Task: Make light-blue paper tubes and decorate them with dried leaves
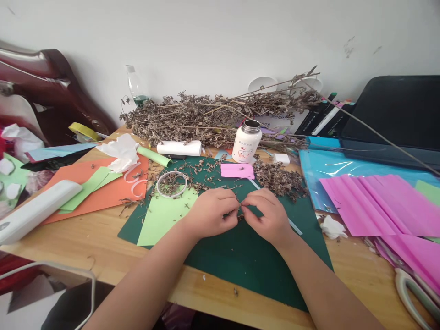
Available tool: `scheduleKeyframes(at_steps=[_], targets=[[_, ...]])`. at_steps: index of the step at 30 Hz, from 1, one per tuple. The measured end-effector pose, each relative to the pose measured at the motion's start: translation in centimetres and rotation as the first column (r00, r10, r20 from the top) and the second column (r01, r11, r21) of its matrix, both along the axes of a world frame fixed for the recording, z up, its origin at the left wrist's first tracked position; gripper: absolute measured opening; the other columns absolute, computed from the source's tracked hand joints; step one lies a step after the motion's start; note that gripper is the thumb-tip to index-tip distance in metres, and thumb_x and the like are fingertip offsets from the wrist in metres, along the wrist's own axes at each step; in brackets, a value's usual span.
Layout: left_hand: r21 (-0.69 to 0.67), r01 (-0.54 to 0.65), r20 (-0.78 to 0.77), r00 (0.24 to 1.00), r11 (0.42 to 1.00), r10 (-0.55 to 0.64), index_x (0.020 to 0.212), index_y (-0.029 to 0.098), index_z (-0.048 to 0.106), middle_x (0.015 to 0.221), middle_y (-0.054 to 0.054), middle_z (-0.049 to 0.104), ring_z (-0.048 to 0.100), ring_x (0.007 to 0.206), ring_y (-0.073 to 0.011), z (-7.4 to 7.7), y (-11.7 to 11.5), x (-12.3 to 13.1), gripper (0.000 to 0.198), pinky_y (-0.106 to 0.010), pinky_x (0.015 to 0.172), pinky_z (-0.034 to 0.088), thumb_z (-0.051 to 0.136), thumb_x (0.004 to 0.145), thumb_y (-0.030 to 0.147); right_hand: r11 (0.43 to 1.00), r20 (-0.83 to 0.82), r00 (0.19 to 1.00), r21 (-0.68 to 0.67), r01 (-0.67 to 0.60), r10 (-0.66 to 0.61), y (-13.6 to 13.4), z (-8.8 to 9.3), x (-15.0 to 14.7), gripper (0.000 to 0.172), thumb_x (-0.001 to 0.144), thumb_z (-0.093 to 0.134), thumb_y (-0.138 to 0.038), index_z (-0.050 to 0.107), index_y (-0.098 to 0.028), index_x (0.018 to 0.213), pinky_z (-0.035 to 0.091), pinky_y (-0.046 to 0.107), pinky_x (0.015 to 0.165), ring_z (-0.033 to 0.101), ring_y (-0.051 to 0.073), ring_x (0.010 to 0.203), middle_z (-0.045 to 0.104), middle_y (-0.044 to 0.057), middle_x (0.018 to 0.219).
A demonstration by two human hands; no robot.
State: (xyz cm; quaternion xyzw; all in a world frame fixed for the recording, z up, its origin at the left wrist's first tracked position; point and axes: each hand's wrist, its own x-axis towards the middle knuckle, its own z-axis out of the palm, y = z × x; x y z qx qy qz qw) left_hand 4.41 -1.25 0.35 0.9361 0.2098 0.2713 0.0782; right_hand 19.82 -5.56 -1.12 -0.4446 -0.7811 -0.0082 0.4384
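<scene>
My left hand (216, 213) and my right hand (268, 216) meet over a dark green cutting mat (254, 266), thumbs and fingers pinched together. Between the fingertips is a small brown piece of dried plant (241, 207), mostly hidden. Just beyond my right hand lies a heap of crumbled dried leaves (282, 180). A pink paper strip (237, 171) lies ahead of the hands, in front of an uncapped white bottle (246, 143). Left of my left hand, a light green sheet (165, 220) carries leaf crumbs and a whitish ring (172, 184).
A long bundle of dried stems (192, 114) lies along the wall, one stem reaching far right. Pink crepe paper (371, 201), a blue packet (311, 169) and scissors (409, 284) are on the right. Orange paper (85, 197) and a white elongated device (41, 211) sit left.
</scene>
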Motion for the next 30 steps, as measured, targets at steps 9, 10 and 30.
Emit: scheduleKeyframes(at_steps=[9,10,30], targets=[[0.015,-0.001,0.017,1.000,1.000,0.001,0.059,0.016,0.050,0.063,-0.001,0.054,0.048,0.063,-0.0109,-0.15,0.06,-0.05,0.013,-0.022,0.057,0.038,0.040,0.067,0.013,1.000,-0.004,1.000,-0.028,0.002,-0.002,0.08,-0.05,0.04,0.010,0.069,0.048,-0.008,0.049,-0.018,0.069,0.040,0.028,0.058,0.047,0.013,0.066,0.053,0.003,0.066],[0.014,-0.001,0.020,1.000,1.000,0.000,0.060,0.016,0.050,0.064,-0.001,0.055,0.048,0.063,-0.0109,-0.17,0.07,-0.05,0.013,-0.022,0.058,0.039,0.040,0.066,0.012,1.000,-0.003,1.000,-0.027,0.001,-0.001,0.09,-0.04,0.04,0.010,0.069,0.048,-0.008,0.049,-0.018,0.069,0.040,0.028,0.058,0.047,0.013,0.066,0.053,0.003,0.066],[-0.362,0.162,0.390,0.921,0.918,-0.009,0.063,0.016,0.047,0.066,-0.003,0.053,0.049,0.065,-0.0104,0.46,0.06,-0.28,0.008,-0.023,0.059,0.042,0.046,0.070,0.014,0.838,-0.797,0.603,-0.310,-0.448,0.027,0.32,-0.58,0.27,0.004,0.071,0.052,-0.023,0.054,-0.020,0.069,0.036,0.023,0.047,0.042,0.008,0.054,0.046,-0.001,0.065]])
